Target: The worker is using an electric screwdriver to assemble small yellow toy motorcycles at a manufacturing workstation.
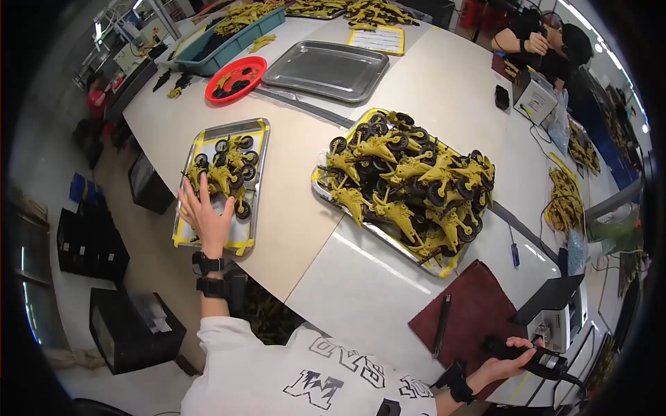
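My left hand reaches over a small metal tray edged with yellow tape. Its fingers are spread and rest at the near side of several yellow toy motorcycles with black wheels. At lower right my right hand is closed around a black corded electric screwdriver, held above a dark red cloth. A larger tray between the hands is heaped with more yellow motorcycles.
A black stick-like tool lies on the cloth, near a silver power box. A blue-handled screwdriver lies on the table. Further back are a bare metal tray, a red dish and a teal bin. A co-worker sits at far right.
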A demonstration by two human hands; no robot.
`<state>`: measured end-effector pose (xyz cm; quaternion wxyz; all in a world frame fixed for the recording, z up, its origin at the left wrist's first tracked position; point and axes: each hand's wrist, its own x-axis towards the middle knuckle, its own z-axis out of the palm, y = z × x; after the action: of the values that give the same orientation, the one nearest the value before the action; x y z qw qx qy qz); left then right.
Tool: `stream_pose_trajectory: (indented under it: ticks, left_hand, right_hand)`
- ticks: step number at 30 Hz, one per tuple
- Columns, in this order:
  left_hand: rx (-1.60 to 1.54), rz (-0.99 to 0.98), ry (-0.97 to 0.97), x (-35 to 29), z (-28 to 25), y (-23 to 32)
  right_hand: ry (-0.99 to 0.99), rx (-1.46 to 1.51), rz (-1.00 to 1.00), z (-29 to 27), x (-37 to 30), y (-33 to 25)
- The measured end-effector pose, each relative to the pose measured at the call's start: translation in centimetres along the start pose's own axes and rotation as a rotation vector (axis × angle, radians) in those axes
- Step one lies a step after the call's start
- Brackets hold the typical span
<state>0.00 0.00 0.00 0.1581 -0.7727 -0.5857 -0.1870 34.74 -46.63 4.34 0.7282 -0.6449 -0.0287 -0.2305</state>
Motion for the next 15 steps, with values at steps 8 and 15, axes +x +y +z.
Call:
stream_pose_trajectory:
  ticks: [8, 15]
  left_hand:
    - [-0.278, -0.723, -0.089, -3.8, 4.5, -11.7]
    - [-0.04, -0.763, -0.09, -3.9, 4.5, -13.1]
  right_hand:
    - [-0.02, 0.022, -0.033, 0.6, -0.1, 0.4]
    - [-0.006, -0.003, -0.004, 0.6, -0.3, 0.3]
